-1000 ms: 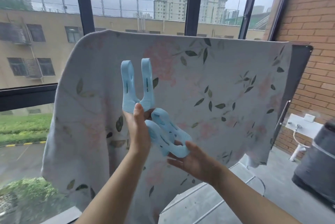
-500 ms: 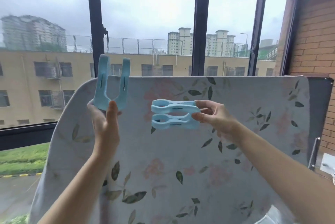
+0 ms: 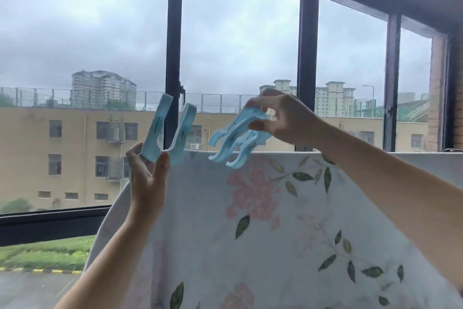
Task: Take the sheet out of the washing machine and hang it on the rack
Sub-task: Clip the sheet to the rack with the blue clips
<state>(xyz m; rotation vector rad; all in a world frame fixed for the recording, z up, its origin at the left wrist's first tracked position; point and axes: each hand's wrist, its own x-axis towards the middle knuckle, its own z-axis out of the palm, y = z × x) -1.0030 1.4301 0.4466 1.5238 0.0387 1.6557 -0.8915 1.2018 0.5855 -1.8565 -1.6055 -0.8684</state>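
The white floral fabric sheet (image 3: 213,246) hides its support from me and runs off below; the pale blue plastic clips (image 3: 235,143) blur.

Left hand (image 3: 147,176): raised, its bare forearm rising from the lower left. The thumb and fingers pinch the lower end of a light blue clip (image 3: 166,133), with digits on either side of its base.

Right hand (image 3: 285,121): held higher, its bare forearm entering from the right edge and running up and to the left. The index finger lies over the top and the thumb sits beneath, pinching a second blue clip (image 3: 236,139). The remaining fingers are curled.

The hands are apart and do not touch
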